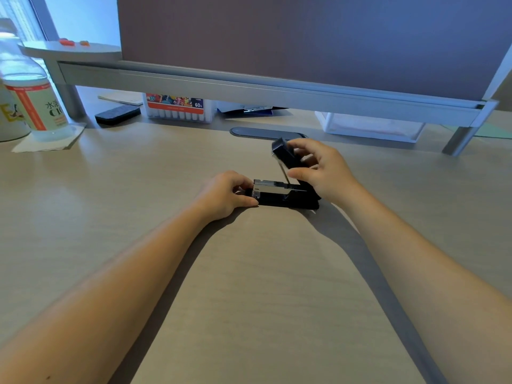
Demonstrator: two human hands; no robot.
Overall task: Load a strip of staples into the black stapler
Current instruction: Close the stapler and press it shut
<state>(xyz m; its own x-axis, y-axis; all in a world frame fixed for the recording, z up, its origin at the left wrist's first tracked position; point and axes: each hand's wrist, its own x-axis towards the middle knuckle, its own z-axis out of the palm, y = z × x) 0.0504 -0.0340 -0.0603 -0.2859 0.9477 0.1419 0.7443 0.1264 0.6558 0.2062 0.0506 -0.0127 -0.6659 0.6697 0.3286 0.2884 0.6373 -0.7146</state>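
Two bare hands meet at the black stapler (285, 196), which lies flat on the pale wooden worktop (249, 273) a little past the centre of the view, toward 12 o'clock. Its black lid (282, 153) is swung up and back, leaving the silver metal channel (270, 187) open to the air. At 9 o'clock of the stapler, the left hand (224, 194) pinches the front end of that channel with narrow fingers, thumb low against the base. At 3 o'clock, the right hand (318, 169) grips the raised lid, fingers curled over its top end and thumb pressed on its underside. Whether staples already sit in the channel cannot be told. Farther off toward 11 o'clock, under the grey shelf (249, 87), stand a box of markers (177, 108) and a dark eraser (117, 114); a plastic bottle (33, 106) stands at 10 o'clock
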